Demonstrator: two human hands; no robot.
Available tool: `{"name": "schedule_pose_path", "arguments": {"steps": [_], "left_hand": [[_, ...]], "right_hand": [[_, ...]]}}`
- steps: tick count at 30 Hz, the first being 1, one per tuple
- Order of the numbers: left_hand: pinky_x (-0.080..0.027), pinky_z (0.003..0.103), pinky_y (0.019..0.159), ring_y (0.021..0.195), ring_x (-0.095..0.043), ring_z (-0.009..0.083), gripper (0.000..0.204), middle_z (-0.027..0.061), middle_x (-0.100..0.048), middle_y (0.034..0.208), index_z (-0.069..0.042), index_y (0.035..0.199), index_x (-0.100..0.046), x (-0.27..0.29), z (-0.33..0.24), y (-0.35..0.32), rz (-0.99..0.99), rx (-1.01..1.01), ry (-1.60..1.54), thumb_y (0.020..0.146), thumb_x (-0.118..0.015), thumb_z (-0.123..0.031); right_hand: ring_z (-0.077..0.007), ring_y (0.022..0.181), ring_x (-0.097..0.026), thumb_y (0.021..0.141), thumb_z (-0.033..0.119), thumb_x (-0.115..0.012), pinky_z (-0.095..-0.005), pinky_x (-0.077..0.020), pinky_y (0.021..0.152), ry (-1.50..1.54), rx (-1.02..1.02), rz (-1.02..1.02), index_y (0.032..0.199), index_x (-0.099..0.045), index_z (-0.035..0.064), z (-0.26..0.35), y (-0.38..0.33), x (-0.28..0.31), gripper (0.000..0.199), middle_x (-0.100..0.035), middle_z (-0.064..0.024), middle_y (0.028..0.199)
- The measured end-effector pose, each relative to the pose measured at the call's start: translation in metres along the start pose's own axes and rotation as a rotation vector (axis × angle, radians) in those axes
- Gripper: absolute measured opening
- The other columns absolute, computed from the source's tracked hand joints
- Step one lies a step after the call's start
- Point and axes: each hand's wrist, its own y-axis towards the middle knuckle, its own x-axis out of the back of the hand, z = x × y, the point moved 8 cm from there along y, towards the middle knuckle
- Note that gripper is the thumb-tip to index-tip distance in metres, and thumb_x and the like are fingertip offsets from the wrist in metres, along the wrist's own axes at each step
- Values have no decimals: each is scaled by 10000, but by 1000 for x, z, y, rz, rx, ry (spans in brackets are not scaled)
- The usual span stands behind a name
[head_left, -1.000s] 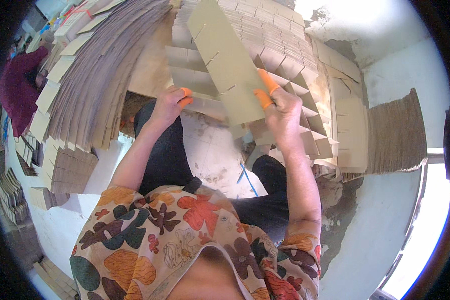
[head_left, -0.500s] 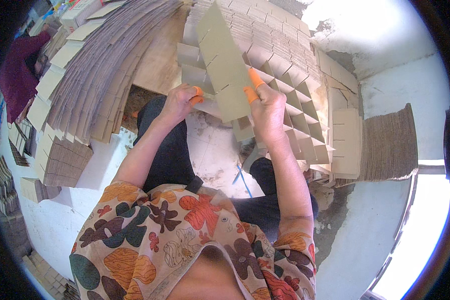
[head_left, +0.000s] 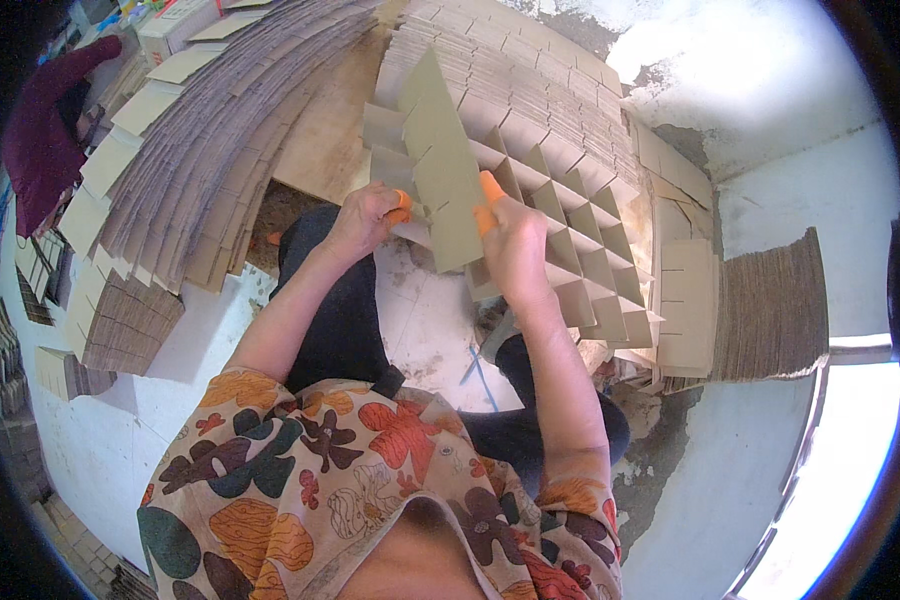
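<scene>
Orange covers sit on some fingertips of both hands. My right hand [head_left: 517, 245] is closed on the right edge of a slotted cardboard strip [head_left: 438, 165], which stands tilted in front of me. Behind it a cardboard divider grid [head_left: 580, 235] of crossed strips spreads to the right, its square cells facing up. My left hand [head_left: 365, 222] pinches the near left end of a cardboard strip in the grid, beside the held strip's lower end. The held strip hides part of the grid. Whether its slots engage the crossing strips, I cannot tell.
Long rows of stacked slotted strips [head_left: 240, 130] curve along the left. More stacked strips [head_left: 510, 60] lie behind the grid. An upright strip stack [head_left: 770, 305] stands at the right by the wall [head_left: 800, 190]. A person in a dark red sleeve [head_left: 45, 140] is at the far left.
The held strip and my right hand have moved left and slightly down, and the strip stands steeper. My left hand has shifted slightly; it still pinches the grid's edge.
</scene>
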Motion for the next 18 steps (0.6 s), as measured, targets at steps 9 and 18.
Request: {"name": "schedule_pose_path", "arguments": {"steps": [9,18], "left_hand": [[-482,387,629,724,-602,295,143,122,-609,729,-57,810,-644,-4,0,8,15,-3,0,693,-724,-38],[-480,376,653,737,-600,300,170,118,-617,752,-49,822,-643,-3,-2,9,38,25,-9,682,-736,-23]], "right_hand": [[-431,698,-593,726,-47,-596,-453,-479,610,-28,37,228,844,-590,-64,-23,11,-57,120,-574,-271,711],[-447,812,-603,748,-48,-546,-474,-496,687,50,63,386,904,-576,-69,-2,23,-51,160,-604,-284,813]]}}
